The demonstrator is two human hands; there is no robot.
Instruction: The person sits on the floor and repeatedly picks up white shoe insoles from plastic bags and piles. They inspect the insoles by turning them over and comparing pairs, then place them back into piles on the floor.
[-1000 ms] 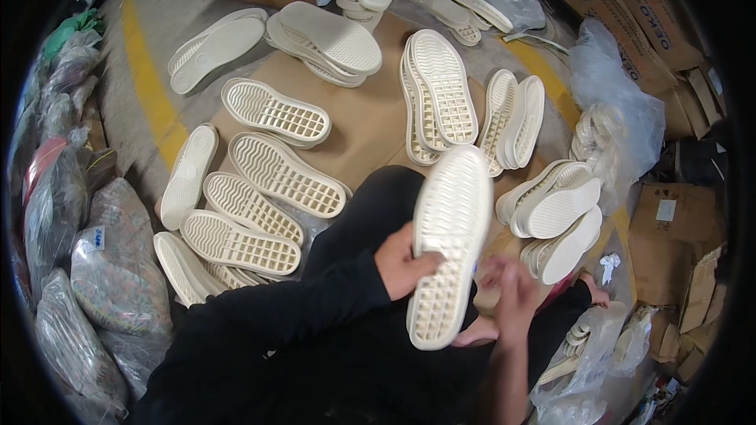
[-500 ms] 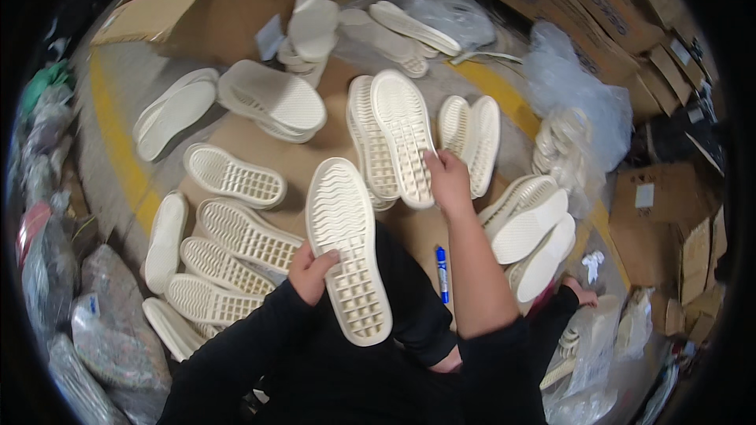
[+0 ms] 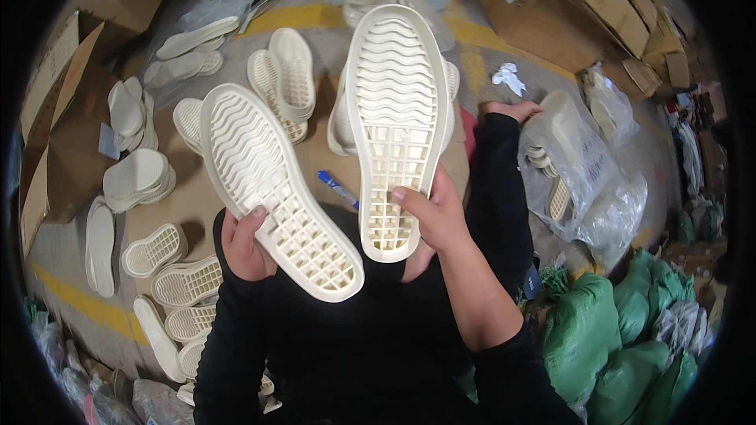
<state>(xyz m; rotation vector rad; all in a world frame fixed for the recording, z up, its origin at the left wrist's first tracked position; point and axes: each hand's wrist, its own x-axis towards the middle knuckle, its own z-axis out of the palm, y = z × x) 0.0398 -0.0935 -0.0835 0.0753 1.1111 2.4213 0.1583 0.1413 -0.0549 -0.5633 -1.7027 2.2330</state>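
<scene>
My left hand point(image 3: 249, 244) is closed on a cream shoe sole point(image 3: 268, 181), thumb on its lattice heel half. The sole tilts to the left and shows wavy ridges at its upper end. My right hand point(image 3: 435, 208) grips a second cream shoe sole point(image 3: 396, 94) near its lower end, thumb pressed over the grid. This one stands nearly upright, to the right of the first. Both are raised in front of me, a narrow gap between their lower halves. Beneath them, a blue marker point(image 3: 337, 188) lies on a flat cardboard sheet point(image 3: 224, 189).
Pairs of soles surround me, such as one pair point(image 3: 290, 75) ahead and a stack point(image 3: 140, 177) at left. Cardboard boxes point(image 3: 543, 12) stand far right. Clear plastic bags point(image 3: 583, 165) and green sacks point(image 3: 583, 319) lie on the right, where my bare foot point(image 3: 512, 109) rests.
My view has swung to the right, bringing the green sacks in. My right hand has lifted its sole from among the others and holds it beside the left one.
</scene>
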